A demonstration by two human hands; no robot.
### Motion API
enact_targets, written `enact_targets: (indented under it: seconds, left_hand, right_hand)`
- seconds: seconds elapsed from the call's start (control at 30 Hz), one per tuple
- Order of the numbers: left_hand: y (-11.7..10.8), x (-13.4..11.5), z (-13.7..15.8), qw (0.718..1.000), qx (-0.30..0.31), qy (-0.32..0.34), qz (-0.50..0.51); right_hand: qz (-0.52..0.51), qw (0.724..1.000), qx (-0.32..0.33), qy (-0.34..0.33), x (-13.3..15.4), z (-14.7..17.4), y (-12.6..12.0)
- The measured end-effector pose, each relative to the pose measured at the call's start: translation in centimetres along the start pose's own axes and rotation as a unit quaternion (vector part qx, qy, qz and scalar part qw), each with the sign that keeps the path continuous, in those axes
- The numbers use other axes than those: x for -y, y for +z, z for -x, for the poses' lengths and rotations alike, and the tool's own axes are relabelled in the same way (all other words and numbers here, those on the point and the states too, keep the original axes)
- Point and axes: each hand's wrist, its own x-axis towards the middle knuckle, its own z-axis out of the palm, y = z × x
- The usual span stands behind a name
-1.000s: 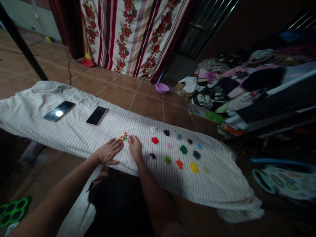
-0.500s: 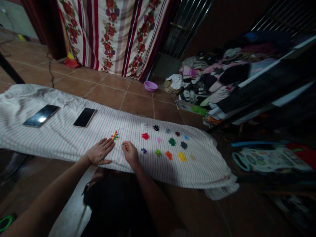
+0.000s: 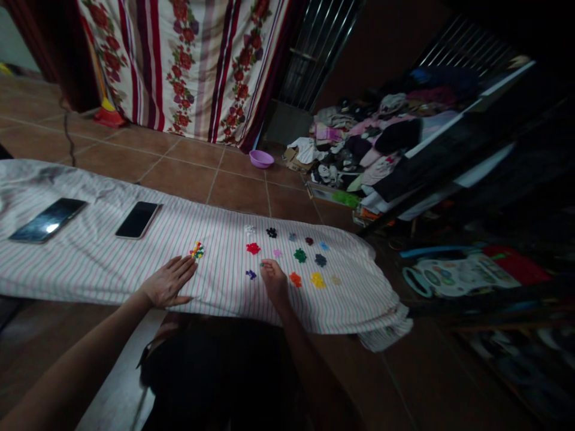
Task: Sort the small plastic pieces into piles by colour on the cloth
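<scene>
My left hand [image 3: 167, 283] lies flat on the striped cloth [image 3: 215, 239], fingers stretched and open. Just beyond its fingertips sits a small mixed pile of coloured pieces [image 3: 196, 249] in red, yellow, green and white. My right hand [image 3: 275, 281] is closed in a pinch on a tiny green piece [image 3: 262, 264], whose exact kind is too small to make out. It hovers among sorted piles and hides the light green one. The purple pile [image 3: 250, 275] lies to its left, the orange pile [image 3: 295, 279] to its right, and the red pile [image 3: 253, 248] and dark green pile [image 3: 300, 255] farther back.
Yellow pieces [image 3: 317, 280], black pieces [image 3: 271, 232] and several other single-colour piles lie in rows. To the left rest a phone [image 3: 137, 219] and a larger dark-screened device [image 3: 48, 220]. A purple basin [image 3: 261, 158] and heaped clothes [image 3: 359, 140] are on the floor behind.
My right hand has moved right with the green piece, from beside the mixed pile to the sorted piles. My left hand stays by the mixed pile. The view has shifted slightly.
</scene>
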Motion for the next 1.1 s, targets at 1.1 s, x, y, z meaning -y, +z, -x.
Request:
enact_targets:
  seconds: [1.1]
  left_hand:
    - [-0.4, -0.2, -0.3, 0.999, -0.011, 0.020, -0.042]
  right_hand:
    - [0.345, 0.929, -0.128, 0.042, -6.2, -9.0, -9.8]
